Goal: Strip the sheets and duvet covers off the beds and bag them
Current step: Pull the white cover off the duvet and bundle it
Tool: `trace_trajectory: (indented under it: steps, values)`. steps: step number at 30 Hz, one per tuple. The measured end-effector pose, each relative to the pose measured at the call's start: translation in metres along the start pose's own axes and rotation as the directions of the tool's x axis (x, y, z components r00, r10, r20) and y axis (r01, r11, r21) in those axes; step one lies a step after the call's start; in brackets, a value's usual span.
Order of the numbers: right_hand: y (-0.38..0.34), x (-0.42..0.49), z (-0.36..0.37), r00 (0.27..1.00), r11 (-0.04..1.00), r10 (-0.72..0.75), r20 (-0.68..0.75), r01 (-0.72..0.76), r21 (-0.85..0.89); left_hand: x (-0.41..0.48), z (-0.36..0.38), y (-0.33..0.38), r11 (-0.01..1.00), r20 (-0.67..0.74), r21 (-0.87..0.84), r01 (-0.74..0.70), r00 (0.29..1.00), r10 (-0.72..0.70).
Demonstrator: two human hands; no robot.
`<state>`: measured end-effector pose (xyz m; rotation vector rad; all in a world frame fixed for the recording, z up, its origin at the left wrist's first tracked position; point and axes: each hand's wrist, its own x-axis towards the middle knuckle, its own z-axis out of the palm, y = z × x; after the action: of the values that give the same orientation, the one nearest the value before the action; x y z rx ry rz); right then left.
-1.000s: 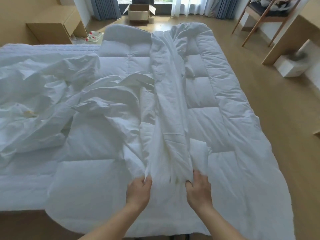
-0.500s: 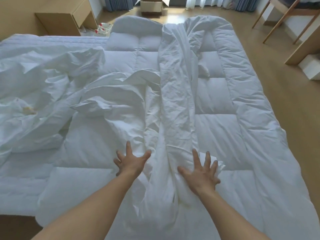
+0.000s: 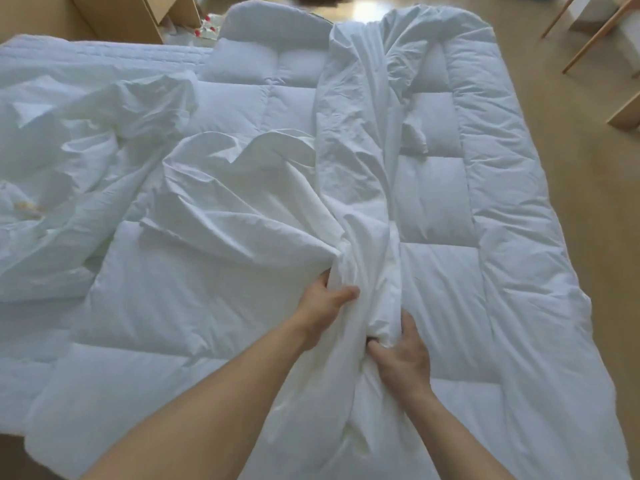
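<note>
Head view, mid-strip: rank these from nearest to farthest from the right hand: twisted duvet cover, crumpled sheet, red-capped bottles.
1. twisted duvet cover: gripped by the right hand, running up the centre.
2. crumpled sheet: heaped off to the left.
3. red-capped bottles: far off at the top left.

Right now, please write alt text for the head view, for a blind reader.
The left hand and the right hand grip a bunched white duvet cover lying along the middle of a quilted white duvet on a bed. Crumpled white linen lies to the left; wooden floor shows on the right.
</note>
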<state>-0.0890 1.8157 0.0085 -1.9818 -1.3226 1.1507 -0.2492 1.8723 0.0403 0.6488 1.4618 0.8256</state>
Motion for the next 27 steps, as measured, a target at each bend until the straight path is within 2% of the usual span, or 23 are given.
trace_trajectory:
  steps: [2,4,6,8,11,13,15,17,19,21,23,25,27]
  values:
    - [-0.009,0.0,-0.015,0.985,0.99,-0.091,-0.149,0.105,0.091,-0.001,0.004,0.018,0.994,-0.007,-0.103,-0.033,0.999,0.033]
    - [-0.015,-0.005,-0.025,0.964,0.97,-0.158,-0.215,0.193,0.15,-0.007,0.006,0.026,0.982,0.003,-0.183,-0.052,0.999,0.054]
    - [-0.013,-0.017,-0.028,0.974,0.969,-0.153,-0.168,0.181,0.167,-0.02,0.006,0.019,0.988,0.005,-0.154,-0.015,1.0,0.016]
    - [-0.001,-0.035,-0.024,0.996,0.989,-0.067,-0.062,0.074,0.125,-0.038,0.002,-0.006,0.999,0.03,-0.022,0.048,0.998,-0.047]
    - [0.029,-0.066,-0.014,0.994,0.997,0.073,0.085,-0.07,-0.044,-0.071,-0.014,-0.059,0.956,0.073,0.233,0.176,0.978,-0.198]
    - [0.042,-0.083,-0.008,0.983,0.985,0.123,0.139,-0.103,-0.141,-0.09,-0.029,-0.088,0.921,0.068,0.295,0.252,0.956,-0.284]
    - [0.044,-0.091,-0.003,0.974,0.977,0.134,0.184,-0.099,-0.19,-0.092,-0.04,-0.102,0.9,0.011,0.35,0.258,0.96,-0.279]
    - [0.036,-0.087,-0.001,0.968,0.955,0.153,0.198,-0.093,-0.281,-0.084,-0.044,-0.097,0.876,-0.063,0.43,0.22,0.975,-0.213]
    - [0.018,-0.067,-0.002,0.971,0.911,0.193,0.141,-0.124,-0.394,-0.068,-0.046,-0.077,0.874,-0.19,0.446,0.193,0.975,-0.118]
    - [-0.008,-0.033,-0.008,0.983,0.916,0.183,0.02,-0.163,-0.366,-0.04,-0.052,-0.052,0.875,-0.32,0.463,0.14,0.947,0.018]
    - [-0.039,0.013,-0.012,0.995,0.964,0.088,-0.054,-0.099,-0.248,-0.003,-0.062,-0.028,0.87,-0.417,0.481,0.111,0.902,0.115]
    - [-0.066,0.066,-0.007,1.0,0.975,-0.004,-0.021,-0.001,-0.224,0.035,-0.073,-0.008,0.865,-0.504,0.468,0.179,0.858,0.095]
    - [-0.087,0.116,0.005,0.998,0.961,-0.038,0.041,0.048,-0.274,0.068,-0.086,0.002,0.844,-0.578,0.459,0.278,0.815,0.046]
